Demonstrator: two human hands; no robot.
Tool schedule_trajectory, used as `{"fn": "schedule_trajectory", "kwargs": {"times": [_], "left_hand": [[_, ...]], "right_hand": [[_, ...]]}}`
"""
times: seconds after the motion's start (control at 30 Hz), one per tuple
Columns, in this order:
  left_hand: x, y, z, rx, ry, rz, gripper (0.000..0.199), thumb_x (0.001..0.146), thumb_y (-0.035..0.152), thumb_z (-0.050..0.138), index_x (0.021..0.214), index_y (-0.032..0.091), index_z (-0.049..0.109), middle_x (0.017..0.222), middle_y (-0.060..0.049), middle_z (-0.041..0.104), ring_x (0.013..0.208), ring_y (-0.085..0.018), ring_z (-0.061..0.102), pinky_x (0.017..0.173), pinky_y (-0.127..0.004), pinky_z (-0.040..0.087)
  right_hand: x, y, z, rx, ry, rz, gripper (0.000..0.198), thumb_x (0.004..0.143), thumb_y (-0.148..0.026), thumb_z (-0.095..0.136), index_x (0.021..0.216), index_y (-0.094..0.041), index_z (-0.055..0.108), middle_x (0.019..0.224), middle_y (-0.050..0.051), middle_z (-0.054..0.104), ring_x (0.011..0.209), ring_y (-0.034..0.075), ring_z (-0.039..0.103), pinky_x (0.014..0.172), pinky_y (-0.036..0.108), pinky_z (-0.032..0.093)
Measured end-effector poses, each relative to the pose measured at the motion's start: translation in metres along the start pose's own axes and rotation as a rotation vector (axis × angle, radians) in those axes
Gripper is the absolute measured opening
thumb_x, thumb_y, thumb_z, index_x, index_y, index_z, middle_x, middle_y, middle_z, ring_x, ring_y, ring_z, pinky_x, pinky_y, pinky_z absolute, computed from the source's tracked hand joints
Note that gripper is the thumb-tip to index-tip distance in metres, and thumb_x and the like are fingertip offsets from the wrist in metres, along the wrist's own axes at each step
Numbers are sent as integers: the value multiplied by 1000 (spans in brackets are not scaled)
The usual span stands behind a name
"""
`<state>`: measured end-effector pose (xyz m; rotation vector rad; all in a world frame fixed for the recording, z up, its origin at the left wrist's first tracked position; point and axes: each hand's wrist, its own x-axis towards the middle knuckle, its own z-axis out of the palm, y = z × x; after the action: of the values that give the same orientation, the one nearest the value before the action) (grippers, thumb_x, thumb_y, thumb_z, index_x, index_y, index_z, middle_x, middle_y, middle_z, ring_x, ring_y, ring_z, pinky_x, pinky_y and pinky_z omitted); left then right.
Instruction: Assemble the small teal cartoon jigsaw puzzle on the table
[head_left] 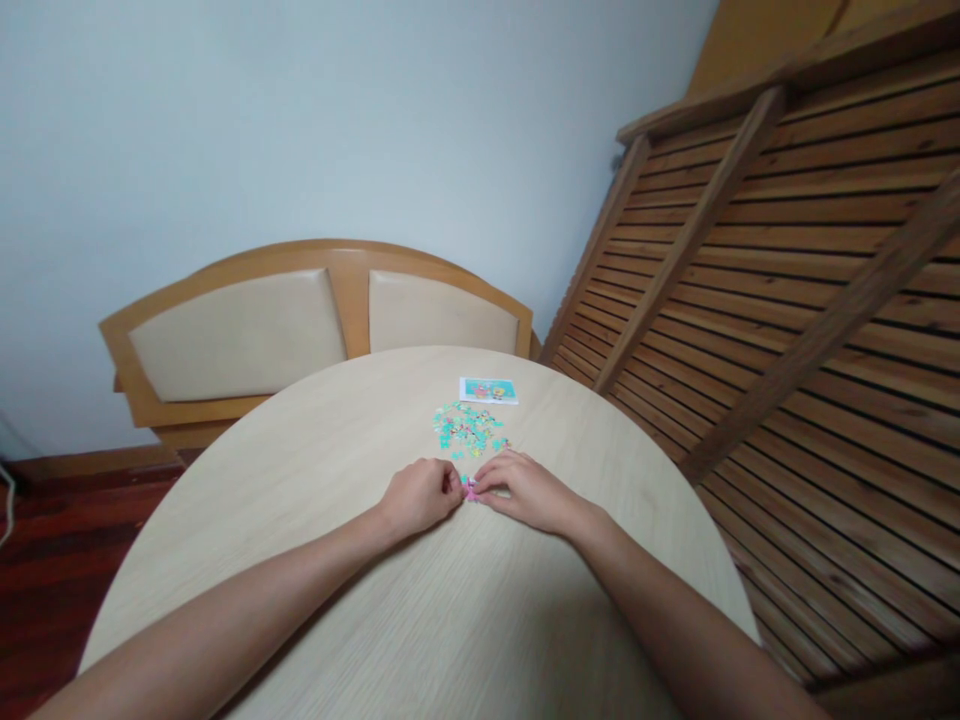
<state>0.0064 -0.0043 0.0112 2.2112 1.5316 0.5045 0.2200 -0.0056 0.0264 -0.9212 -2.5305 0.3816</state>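
A few joined jigsaw puzzle pieces (471,489), pink with some teal and white, lie on the pale round table (337,440) between my hands. My left hand (425,495) is curled, its thumb and fingertips pinched at the left edge of these pieces. From the right, my right hand (529,488) grips their other side between thumb and fingers. The fingers partly cover the pieces, so their exact shape is hidden. Just beyond my hands spreads a pile of small loose puzzle pieces (466,428), mostly teal with bits of yellow, pink and white.
Behind the pile lies a small picture card (488,390) with cartoon figures on teal. A padded headboard (247,340) stands past the table's far edge, against the white wall (337,120). On the right leans a slatted wooden panel (750,300).
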Motion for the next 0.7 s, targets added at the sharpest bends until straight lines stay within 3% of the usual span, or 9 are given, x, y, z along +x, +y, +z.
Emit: {"fn": "schedule_trajectory", "kwargs": {"times": [0.13, 0.27, 0.33, 0.4, 0.53, 0.7], "left_hand": [[3, -4, -4, -1, -4, 16, 16, 83, 32, 61, 75, 20, 69, 70, -2, 69, 59, -16, 59, 54, -24, 30], [12, -18, -11, -2, 100, 17, 20, 89, 34, 56, 84, 20, 69, 79, -4, 71, 67, -18, 63, 59, -25, 38], [18, -28, -12, -2, 164, 100, 21, 91, 33, 53, 94, 19, 69, 90, -6, 72, 79, -21, 65, 69, -28, 45], [23, -39, -10, 43, 231, 211, 26, 92, 32, 53, 108, 17, 68, 109, -10, 71, 99, -24, 65, 88, -33, 48], [31, -53, -4, 160, 209, 352, 43, 95, 33, 50, 133, 14, 57, 138, -14, 58, 129, -27, 51, 111, -39, 37], [34, -59, 3, 227, 118, 333, 58, 98, 41, 45, 148, 13, 42, 155, -14, 40, 143, -30, 36, 118, -46, 28]], "right_hand": [[0, 0, -1, -15, -25, -15, 17, 93, -28, 63, 104, -26, 76, 105, 4, 75, 103, 20, 65, 104, 40, 38], [0, -1, -2, -47, -44, -23, 18, 94, -28, 62, 105, -27, 76, 107, 4, 75, 105, 20, 64, 104, 40, 38], [0, -1, -3, -57, -43, -28, 18, 94, -28, 62, 104, -27, 77, 107, 4, 75, 105, 20, 64, 105, 40, 38], [0, -2, -3, -62, -38, -35, 18, 93, -28, 62, 104, -27, 77, 107, 4, 75, 104, 20, 65, 104, 39, 38], [0, -4, -3, -65, -29, -40, 17, 92, -27, 63, 101, -27, 77, 105, 4, 75, 103, 20, 66, 103, 38, 39], [1, -5, -4, -82, -34, -34, 16, 90, -26, 65, 100, -26, 77, 105, 4, 75, 104, 21, 66, 103, 39, 38]]}}
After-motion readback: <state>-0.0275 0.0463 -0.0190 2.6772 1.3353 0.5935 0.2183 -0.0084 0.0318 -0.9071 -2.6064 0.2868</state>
